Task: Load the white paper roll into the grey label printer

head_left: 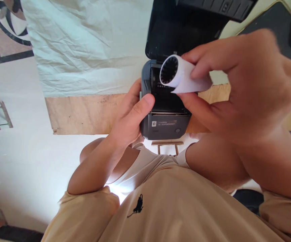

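A small black label printer (169, 121) with its lid (178, 32) swung up is in front of me. My left hand (132, 112) grips its left side, the thumb over the top edge. Above the printer's open bay, my right hand (243, 84) pinches a roll of white label paper (185, 75) between thumb and fingers. The roll is tilted, with its dark toothed core facing left and a loose paper corner at its lower edge. It hides part of the bay, and I cannot tell whether it touches the printer.
A pale wrinkled cloth (84, 47) covers much of the wooden table (84, 116), whose near edge runs below the printer. At the upper right lies a dark flat object (271, 30) with a light rim. A small stool (167, 144) stands on the floor beyond the edge.
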`<state>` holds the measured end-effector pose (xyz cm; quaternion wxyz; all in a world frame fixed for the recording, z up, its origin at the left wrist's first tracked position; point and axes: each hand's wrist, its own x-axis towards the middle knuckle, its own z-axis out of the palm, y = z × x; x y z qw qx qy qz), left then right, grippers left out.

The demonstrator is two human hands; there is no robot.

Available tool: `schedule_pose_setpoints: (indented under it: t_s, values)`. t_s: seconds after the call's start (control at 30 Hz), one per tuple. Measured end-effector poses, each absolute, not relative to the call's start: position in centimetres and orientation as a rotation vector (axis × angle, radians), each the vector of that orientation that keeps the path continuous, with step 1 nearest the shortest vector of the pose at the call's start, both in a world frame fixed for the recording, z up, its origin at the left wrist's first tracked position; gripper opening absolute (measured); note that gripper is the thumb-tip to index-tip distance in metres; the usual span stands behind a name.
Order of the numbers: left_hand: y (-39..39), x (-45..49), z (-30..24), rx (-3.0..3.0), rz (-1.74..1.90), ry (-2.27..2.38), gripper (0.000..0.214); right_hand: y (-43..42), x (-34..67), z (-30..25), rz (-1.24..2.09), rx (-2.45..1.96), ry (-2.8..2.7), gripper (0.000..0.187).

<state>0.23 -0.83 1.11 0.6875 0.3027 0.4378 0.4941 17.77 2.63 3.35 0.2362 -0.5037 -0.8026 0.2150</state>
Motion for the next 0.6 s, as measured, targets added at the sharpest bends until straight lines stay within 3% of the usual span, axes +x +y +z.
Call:
schedule_pose_setpoints:
  t_s: [0.1, 0.3, 0.5, 0.6]
  values:
    - [-0.9, -0.2, 1.0, 0.674, 1.096, 0.95, 0.037, 2.4, 17.7, 3.5, 0.159, -1.211, -2.345, 0.018]
    - [-0.9, -0.3, 0.5, 0.72, 1.112, 0.923, 0.038, 2.8, 18.5, 2.4, -0.091, -1.002, -2.332, 0.02]
    - [-0.7, -1.1, 0.2, 0.887, 1.09, 0.859, 0.061, 1.6, 18.2, 2.1, 0.041, -0.731, -2.355, 0.021]
    - [-0.6, -1.3, -0.5, 1.033, 1.115, 0.85, 0.063, 1.7, 18.8, 2.2, 0.403, -0.792, -2.302, 0.024]
